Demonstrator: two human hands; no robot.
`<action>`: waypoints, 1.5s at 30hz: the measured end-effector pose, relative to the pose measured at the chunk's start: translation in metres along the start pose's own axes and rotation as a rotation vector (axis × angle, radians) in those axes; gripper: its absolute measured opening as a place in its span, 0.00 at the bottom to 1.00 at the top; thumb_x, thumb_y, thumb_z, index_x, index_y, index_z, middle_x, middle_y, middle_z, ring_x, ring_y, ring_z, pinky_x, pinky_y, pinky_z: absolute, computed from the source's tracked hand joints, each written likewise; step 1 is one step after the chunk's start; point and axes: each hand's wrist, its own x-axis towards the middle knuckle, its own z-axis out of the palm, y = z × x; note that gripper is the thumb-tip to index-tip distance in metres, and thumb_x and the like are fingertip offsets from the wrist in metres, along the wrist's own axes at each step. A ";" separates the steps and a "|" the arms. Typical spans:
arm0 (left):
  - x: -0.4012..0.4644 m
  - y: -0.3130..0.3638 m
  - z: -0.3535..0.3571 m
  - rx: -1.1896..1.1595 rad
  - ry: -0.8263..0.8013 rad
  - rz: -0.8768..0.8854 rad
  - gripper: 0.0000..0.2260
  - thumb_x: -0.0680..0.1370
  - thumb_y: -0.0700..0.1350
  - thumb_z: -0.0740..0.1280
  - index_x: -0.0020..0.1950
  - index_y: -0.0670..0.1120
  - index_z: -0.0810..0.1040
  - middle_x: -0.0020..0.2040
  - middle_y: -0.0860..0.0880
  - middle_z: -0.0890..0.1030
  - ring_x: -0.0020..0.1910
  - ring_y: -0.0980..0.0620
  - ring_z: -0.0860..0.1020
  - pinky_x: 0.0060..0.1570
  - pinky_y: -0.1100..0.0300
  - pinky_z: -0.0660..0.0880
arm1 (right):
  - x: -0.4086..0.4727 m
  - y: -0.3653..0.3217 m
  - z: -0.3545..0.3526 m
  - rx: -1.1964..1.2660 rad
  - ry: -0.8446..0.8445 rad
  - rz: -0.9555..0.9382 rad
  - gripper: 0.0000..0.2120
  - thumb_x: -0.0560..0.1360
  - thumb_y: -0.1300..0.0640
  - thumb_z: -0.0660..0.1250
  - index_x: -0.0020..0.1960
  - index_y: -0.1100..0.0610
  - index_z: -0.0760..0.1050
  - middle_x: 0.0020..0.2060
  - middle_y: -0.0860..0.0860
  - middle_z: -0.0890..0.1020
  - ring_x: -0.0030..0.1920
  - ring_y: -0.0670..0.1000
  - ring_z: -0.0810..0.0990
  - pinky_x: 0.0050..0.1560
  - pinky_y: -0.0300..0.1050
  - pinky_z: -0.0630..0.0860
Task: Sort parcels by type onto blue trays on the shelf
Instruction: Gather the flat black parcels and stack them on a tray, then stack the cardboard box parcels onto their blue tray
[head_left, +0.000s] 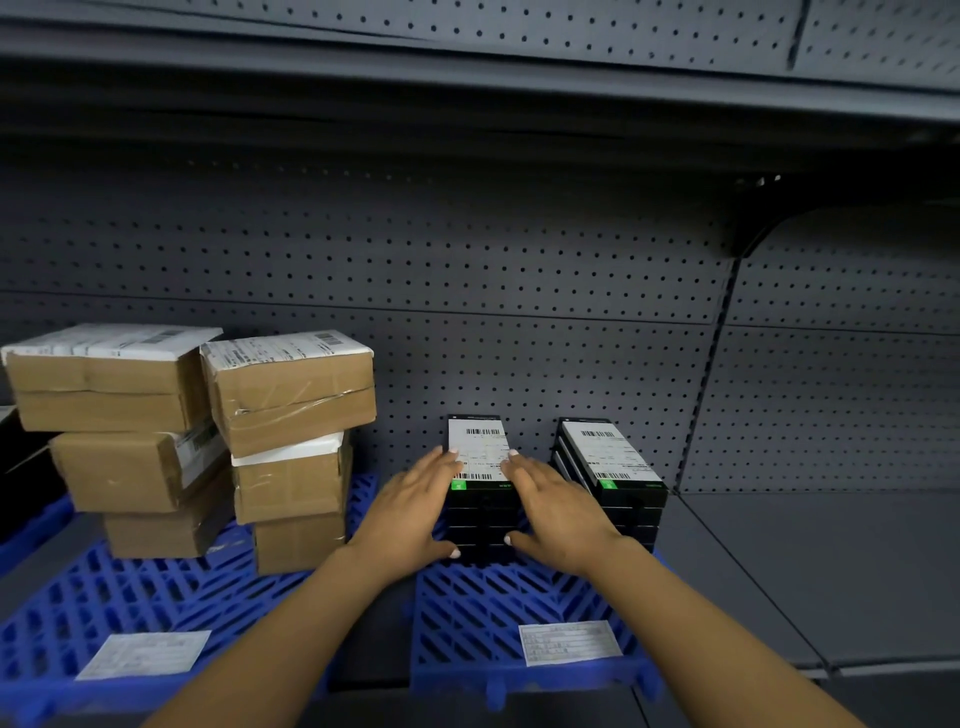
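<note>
Squaring up a stack of black boxes (480, 512) on the right blue tray (519, 597), left hand (410, 512) against the stack's left side, right hand (558, 512) against its right side. Fingers of both hands straight and held close together, tips reaching the white label on the top box, thumbs low near the front of the stack; pressing flat, not curled round anything. Standing just beside it on the same tray, toward the right: a second stack of black boxes (613, 480), also topped with a white barcode label and a green strip. Sitting on the left blue tray (104, 613): brown cardboard parcels (208, 441) piled in two uneven columns, some leaning, several with white labels or tape. Lying flat near the front edge of each tray: a paper label, text too small to read. Behind everything, grey pegboard (519, 270); under the trays, a grey shelf (779, 561).

Looks well advanced as a sort: brown parcels gathered on one tray, black boxes on the other, no mixing visible. No loose parcels in view waiting to be placed, though anything outside the frame cannot be judged. Probably only tidying left here — straightening the black stack, and perhaps the crooked brown columns.
</note>
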 end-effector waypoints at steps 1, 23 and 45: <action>0.002 0.000 -0.001 0.013 -0.002 0.005 0.45 0.67 0.56 0.75 0.76 0.49 0.53 0.78 0.53 0.51 0.76 0.56 0.46 0.74 0.52 0.51 | 0.001 0.000 -0.002 0.002 -0.008 -0.003 0.40 0.75 0.45 0.65 0.77 0.54 0.46 0.77 0.52 0.50 0.76 0.52 0.51 0.71 0.53 0.60; -0.011 0.025 -0.047 0.144 -0.090 -0.030 0.47 0.70 0.63 0.69 0.78 0.49 0.46 0.78 0.51 0.41 0.75 0.52 0.37 0.74 0.50 0.43 | -0.015 0.005 -0.020 -0.020 0.012 -0.071 0.39 0.76 0.46 0.63 0.77 0.52 0.43 0.77 0.52 0.48 0.76 0.52 0.45 0.74 0.51 0.50; -0.144 0.066 -0.031 0.135 0.148 -0.291 0.29 0.76 0.59 0.65 0.73 0.48 0.64 0.73 0.47 0.64 0.72 0.47 0.61 0.69 0.50 0.63 | -0.051 -0.022 -0.010 -0.052 0.224 -0.480 0.33 0.70 0.43 0.71 0.69 0.57 0.69 0.69 0.57 0.71 0.69 0.58 0.68 0.64 0.54 0.61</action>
